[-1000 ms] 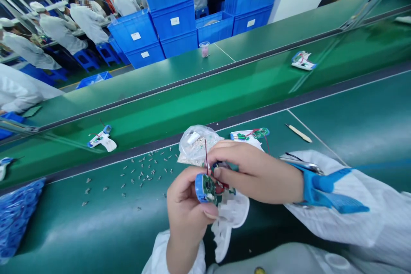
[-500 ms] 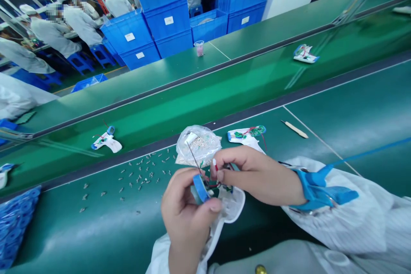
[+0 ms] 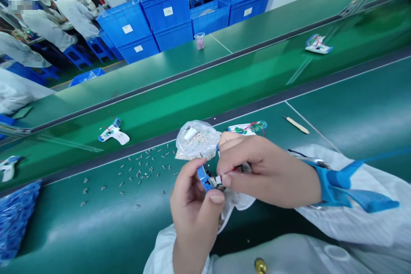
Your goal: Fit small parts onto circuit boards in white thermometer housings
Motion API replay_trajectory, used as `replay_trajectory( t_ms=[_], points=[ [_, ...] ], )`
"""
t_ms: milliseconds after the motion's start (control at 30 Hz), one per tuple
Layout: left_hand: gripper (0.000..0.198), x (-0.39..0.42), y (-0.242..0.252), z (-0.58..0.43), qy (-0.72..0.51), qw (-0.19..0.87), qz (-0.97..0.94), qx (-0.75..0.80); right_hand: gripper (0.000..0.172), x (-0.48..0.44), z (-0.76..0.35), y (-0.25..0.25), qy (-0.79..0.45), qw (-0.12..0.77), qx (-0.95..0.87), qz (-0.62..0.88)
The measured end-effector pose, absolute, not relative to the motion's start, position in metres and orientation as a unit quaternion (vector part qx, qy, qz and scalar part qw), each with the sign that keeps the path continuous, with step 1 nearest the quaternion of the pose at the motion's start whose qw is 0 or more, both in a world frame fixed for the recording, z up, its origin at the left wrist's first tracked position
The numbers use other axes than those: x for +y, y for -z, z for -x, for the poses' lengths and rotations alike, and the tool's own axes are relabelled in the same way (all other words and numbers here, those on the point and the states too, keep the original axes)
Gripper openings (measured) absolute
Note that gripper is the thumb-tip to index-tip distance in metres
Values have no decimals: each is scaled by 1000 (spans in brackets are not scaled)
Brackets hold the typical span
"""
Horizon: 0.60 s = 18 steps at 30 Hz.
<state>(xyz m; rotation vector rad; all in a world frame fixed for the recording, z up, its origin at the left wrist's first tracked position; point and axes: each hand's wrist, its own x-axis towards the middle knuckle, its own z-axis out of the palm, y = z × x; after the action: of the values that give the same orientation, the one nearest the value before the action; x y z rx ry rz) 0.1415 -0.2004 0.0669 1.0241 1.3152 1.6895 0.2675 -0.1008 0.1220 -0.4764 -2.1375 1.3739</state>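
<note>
My left hand (image 3: 197, 209) is closed around the blue-rimmed end (image 3: 204, 178) of a white gun-shaped shell (image 3: 241, 200), which looks like half of a handheld thermometer. Its handle slants down between my hands, partly covered by them. My right hand (image 3: 253, 167) pinches a small white wire connector (image 3: 219, 180) against the parts inside the blue rim. A bit of red wire shows by the right fingers. Just beyond that hand lies another white shell (image 3: 236, 129) with a green circuit board (image 3: 257, 126), partly hidden behind my knuckles.
A clear bag of tiny parts (image 3: 197, 139) lies ahead, with small metal pieces (image 3: 146, 167) scattered to its left. A wooden-handled pick (image 3: 297, 125) is at right. More shells (image 3: 114, 133) are on the green belt (image 3: 192, 94). Blue plastic-wrapped parts (image 3: 19, 218) sit at far left.
My right hand has brought the white connector down and left, to the parts inside the blue rim. The left hand has tilted the shell slightly. Shells on the belt have shifted right.
</note>
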Motion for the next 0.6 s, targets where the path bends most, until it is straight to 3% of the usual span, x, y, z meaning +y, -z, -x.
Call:
replay_trajectory(
  t_ms=[200,600],
  points=[
    [34,-203,-71,-144,-650,384,-416,506,27,-99,-272,-130,-423,264,-854,152],
    [35,-206,-72,-143,-632,397,-436,503,23,-98,-275,-137,-389,204,-889,132]
  ],
)
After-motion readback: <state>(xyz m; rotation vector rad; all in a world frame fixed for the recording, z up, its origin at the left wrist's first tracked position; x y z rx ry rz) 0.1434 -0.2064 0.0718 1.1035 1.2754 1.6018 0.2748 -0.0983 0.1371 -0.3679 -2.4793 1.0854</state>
